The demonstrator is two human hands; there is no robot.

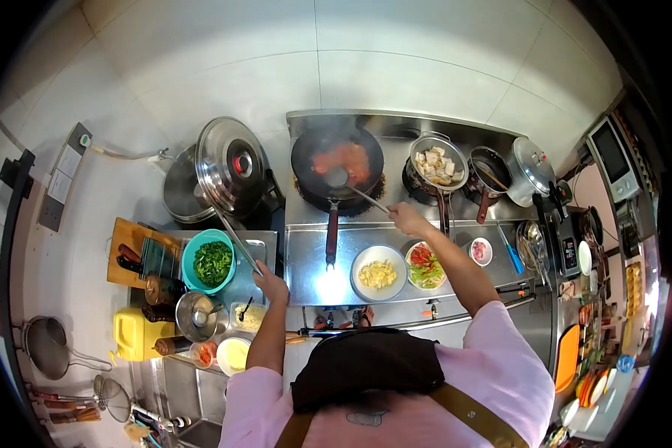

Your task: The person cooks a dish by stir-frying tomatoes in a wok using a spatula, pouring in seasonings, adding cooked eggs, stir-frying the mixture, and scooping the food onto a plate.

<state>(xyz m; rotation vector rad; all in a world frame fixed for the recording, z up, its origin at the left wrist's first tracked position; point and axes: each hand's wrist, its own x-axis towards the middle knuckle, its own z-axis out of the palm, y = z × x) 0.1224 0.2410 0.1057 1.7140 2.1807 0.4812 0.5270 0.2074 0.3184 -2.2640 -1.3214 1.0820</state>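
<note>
My right hand (409, 220) is closed around the handle of a ladle (337, 178). The ladle's bowl is down in a dark wok (332, 196), touching a reddish-orange food (357, 163) that gives off steam. The wok sits on the burner with its handle pointing towards me. My left hand (270, 284) grips a long metal-handled utensil (235, 239), which slants up and left to the big lidded pot (189, 179); its far end is hard to make out there. A bowl of yellow scrambled egg (378, 274) and a plate of sliced red and green peppers (425, 266) stand between my arms.
A turquoise bowl of chopped greens (212, 260), a metal bowl (200, 316) and a yellow jug (138, 334) stand left. On the stove's right are a pan of pale chunks (439, 167), a small pan (487, 170) and a pressure cooker (529, 168). A knife block (149, 261) stands far left.
</note>
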